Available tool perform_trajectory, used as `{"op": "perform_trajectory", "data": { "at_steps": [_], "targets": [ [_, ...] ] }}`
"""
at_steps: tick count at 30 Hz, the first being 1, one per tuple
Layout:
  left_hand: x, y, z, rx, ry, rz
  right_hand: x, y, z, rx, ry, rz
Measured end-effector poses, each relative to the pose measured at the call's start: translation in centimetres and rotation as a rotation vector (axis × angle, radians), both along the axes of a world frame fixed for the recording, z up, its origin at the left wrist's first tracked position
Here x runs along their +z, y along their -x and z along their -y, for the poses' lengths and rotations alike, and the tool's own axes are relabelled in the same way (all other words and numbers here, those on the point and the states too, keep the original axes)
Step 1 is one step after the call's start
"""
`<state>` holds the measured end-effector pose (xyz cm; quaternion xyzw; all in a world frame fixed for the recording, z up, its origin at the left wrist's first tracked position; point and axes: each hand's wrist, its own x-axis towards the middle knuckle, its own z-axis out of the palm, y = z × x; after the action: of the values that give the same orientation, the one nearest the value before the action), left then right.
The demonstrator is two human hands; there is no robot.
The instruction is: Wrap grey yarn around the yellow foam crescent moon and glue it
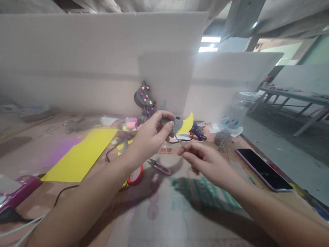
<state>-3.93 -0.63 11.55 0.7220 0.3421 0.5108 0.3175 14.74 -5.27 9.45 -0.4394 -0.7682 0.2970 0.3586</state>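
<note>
A yellow curved piece [187,124], its near part wound in grey yarn [176,126], is pinched between the thumb and fingers of my left hand [156,131]. The bare yellow tip points up and right. From the wound part a strand of yarn runs down to my right hand [199,158], whose fingertips are closed on it. Below the hands, thread snips [160,167] lie on the table, and beside them are scissors with a red handle [135,175], partly hidden by my left forearm. A ball of grey yarn [222,140] rests to the right.
A yellow sheet [83,155] lies left, near a purple power strip [21,193] with cables. On the right is a phone [263,168]. Behind the hands stand a dark crescent with pink beads [144,97], a blue glue gun [198,132] and a clear jar [241,108].
</note>
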Motion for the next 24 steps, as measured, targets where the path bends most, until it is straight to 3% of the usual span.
{"op": "perform_trajectory", "data": {
  "at_steps": [4, 7, 13, 19, 24],
  "targets": [
    [0.0, 0.2, 0.0, 0.022, -0.090, -0.237, 1.7, -2.2, 0.9, -0.164, -0.374, 0.185],
    [-0.2, -0.1, 0.2, -0.001, -0.166, -0.340, 2.6, -3.4, 1.1, -0.230, -0.485, 0.251],
    [-1.5, -1.0, 0.4, 0.076, -0.320, -0.456, 2.8, -3.8, 1.2, -0.249, -0.525, 0.218],
    [-1.9, -1.4, 0.6, 0.152, -0.310, -0.433, 2.4, -3.4, 1.5, -0.221, -0.543, 0.208],
    [-1.7, -1.4, 0.9, 0.134, -0.329, -0.400, 2.3, -3.4, 1.6, -0.263, -0.553, 0.163]
  ]
}}
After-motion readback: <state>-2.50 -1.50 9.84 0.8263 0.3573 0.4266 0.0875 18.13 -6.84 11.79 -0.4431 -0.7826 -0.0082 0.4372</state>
